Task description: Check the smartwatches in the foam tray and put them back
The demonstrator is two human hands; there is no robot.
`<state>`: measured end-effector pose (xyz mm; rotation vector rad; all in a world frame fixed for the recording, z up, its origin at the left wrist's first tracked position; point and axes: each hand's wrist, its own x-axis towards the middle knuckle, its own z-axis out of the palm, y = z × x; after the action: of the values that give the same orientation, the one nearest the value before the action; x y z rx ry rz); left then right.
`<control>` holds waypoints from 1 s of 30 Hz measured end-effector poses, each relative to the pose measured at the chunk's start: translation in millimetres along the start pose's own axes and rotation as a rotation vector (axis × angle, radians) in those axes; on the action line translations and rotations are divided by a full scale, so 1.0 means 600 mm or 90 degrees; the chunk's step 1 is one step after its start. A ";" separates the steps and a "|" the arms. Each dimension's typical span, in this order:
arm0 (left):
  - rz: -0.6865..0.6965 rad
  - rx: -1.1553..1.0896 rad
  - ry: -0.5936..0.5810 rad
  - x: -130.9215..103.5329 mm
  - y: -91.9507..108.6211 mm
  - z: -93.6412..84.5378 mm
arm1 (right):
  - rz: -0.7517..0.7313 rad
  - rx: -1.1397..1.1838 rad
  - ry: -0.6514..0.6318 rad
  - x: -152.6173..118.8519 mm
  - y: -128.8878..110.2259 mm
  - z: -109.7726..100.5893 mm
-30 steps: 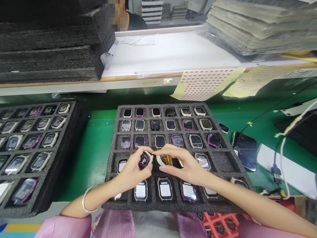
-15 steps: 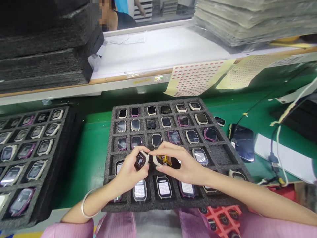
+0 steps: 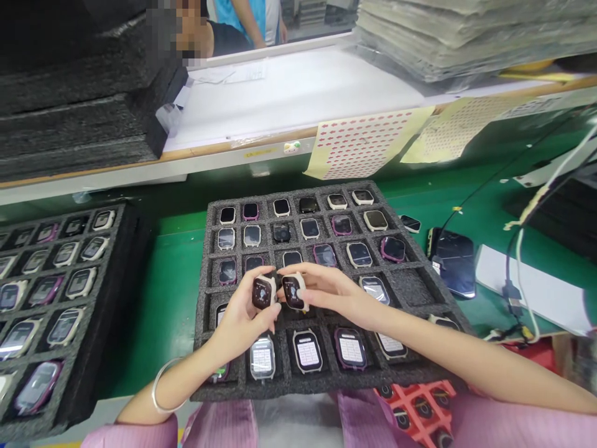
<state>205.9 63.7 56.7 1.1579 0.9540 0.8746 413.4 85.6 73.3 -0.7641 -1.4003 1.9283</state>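
Above the middle of a dark foam tray [image 3: 298,389], both hands hold watches side by side. My left hand [image 3: 242,320] is closed round a white-cased watch [image 3: 262,292] with its dark screen lit. My right hand [image 3: 333,292] grips another white-cased watch [image 3: 293,291] by its edges, thumb on the right side, screen facing up. The two watches are almost touching. Around and below them, the tray's compartments hold several watches in white, purple and black cases; the front row, such as the purple one [image 3: 351,348], shows bright white screens.
A second foam tray of watches [image 3: 88,348] stands at the left. Black foam [image 3: 79,124] is stacked on the shelf [image 3: 298,87]. A phone [image 3: 451,261], a small watch body [image 3: 410,223], cables and a white sheet [image 3: 532,295] lie right. A red tray [image 3: 410,414] is below; a person is beyond the shelf.
My right hand has turned its watch over, so the lit screen now faces up instead of the gold inner parts. The left watch is tilted more towards the camera, its screen clearer.
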 end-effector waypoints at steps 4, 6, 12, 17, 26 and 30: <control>0.009 -0.151 0.002 0.007 0.001 -0.002 | 0.075 0.167 0.081 0.005 0.002 -0.005; -0.001 -0.195 0.004 0.008 0.001 -0.005 | 0.095 0.191 0.087 0.006 0.003 -0.007; -0.016 -0.204 0.012 0.007 0.000 -0.008 | 0.054 0.024 0.040 0.006 0.010 -0.009; -0.014 -0.200 -0.005 0.006 -0.007 -0.010 | -0.022 -0.188 0.064 0.004 0.002 -0.007; -0.009 -0.199 -0.024 0.006 -0.008 -0.011 | -0.069 -0.401 0.097 0.002 -0.007 -0.008; -0.005 -0.149 -0.014 0.007 -0.001 -0.006 | -0.092 -0.496 0.127 -0.002 -0.002 -0.012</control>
<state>204.1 68.9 55.2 0.9608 0.8147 0.9380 419.7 89.5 72.3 -1.1227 -2.0219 1.1243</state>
